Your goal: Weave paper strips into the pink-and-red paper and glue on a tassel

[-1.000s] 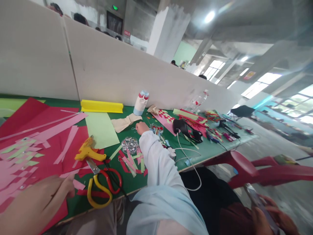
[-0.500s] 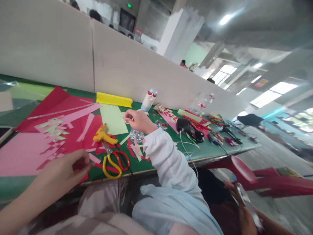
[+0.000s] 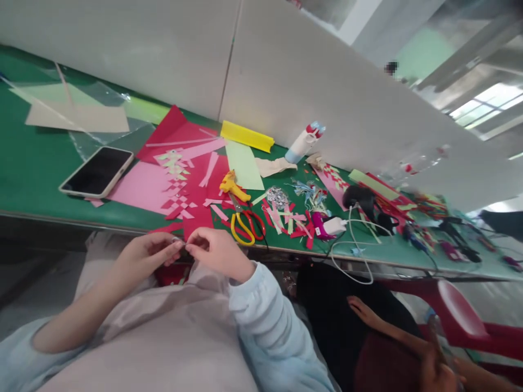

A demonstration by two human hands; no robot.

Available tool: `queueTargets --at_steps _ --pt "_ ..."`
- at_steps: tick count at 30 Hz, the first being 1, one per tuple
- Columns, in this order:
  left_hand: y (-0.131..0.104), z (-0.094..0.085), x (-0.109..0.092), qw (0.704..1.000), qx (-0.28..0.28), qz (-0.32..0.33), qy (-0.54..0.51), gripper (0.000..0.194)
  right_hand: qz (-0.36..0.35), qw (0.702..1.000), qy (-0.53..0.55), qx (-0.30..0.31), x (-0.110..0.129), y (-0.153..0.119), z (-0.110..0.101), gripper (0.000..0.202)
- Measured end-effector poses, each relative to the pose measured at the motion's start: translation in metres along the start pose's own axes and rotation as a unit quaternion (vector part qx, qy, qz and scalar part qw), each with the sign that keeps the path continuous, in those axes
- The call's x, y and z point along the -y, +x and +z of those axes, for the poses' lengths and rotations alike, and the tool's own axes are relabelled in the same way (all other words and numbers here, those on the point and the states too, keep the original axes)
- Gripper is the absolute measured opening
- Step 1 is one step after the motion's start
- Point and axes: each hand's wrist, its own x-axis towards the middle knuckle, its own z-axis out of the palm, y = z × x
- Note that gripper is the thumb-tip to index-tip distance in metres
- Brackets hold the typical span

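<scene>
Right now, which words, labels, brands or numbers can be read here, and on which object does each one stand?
None is readable.
Bottle by the partition: its red and blue label is too blurred.
Phone: the screen is dark.
Glue gun and scissors: no visible marking.

tiny silvery piece (image 3: 182, 247), too small to identify, pinched between fingertips.

On the green table (image 3: 32, 174), a dark phone (image 3: 97, 172), pink and red paper sheets (image 3: 163, 179), a yellow glue gun (image 3: 232, 186), yellow-and-red scissors (image 3: 245, 224), a white charger (image 3: 335, 225) with looping cable (image 3: 355, 256), and a bottle (image 3: 303, 144) by the partition (image 3: 286, 81).
</scene>
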Motion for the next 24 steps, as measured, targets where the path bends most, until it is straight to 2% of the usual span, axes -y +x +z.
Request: queueTargets --at_steps 3,6,9,12,15,17,19,24 --pt "-0.008 -0.010 0.018 0.999 -0.017 -0.002 0.041 0.046 0.043 0.996 0.075 0.013 -0.006 -0.004 0.031 0.003" --pt "-0.010 -0.017 0.023 0.994 -0.039 0.013 0.100 0.049 0.108 0.976 0.190 0.026 -0.007 -0.001 0.049 0.010" --pt "-0.006 -0.023 0.020 0.990 -0.042 0.034 0.131 0.049 0.118 0.968 0.221 0.011 -0.007 0.005 0.055 0.013" --pt "0.006 -0.032 0.017 0.976 -0.064 0.062 0.198 0.044 0.101 0.974 0.191 -0.061 -0.009 0.011 0.052 0.016" --pt "0.028 -0.042 0.019 0.927 -0.126 0.142 0.324 0.038 0.141 0.958 0.215 -0.127 -0.013 0.017 0.047 0.019" --pt "0.044 -0.047 0.024 0.894 -0.120 0.216 0.374 0.034 0.166 0.942 0.251 -0.145 -0.014 0.021 0.045 0.022" --pt "0.057 -0.050 0.028 0.867 -0.099 0.260 0.412 0.034 0.185 0.928 0.287 -0.146 -0.015 0.025 0.045 0.023" --pt "0.073 -0.052 0.029 0.792 -0.065 0.286 0.535 0.039 0.215 0.907 0.331 -0.144 -0.017 0.032 0.047 0.026"
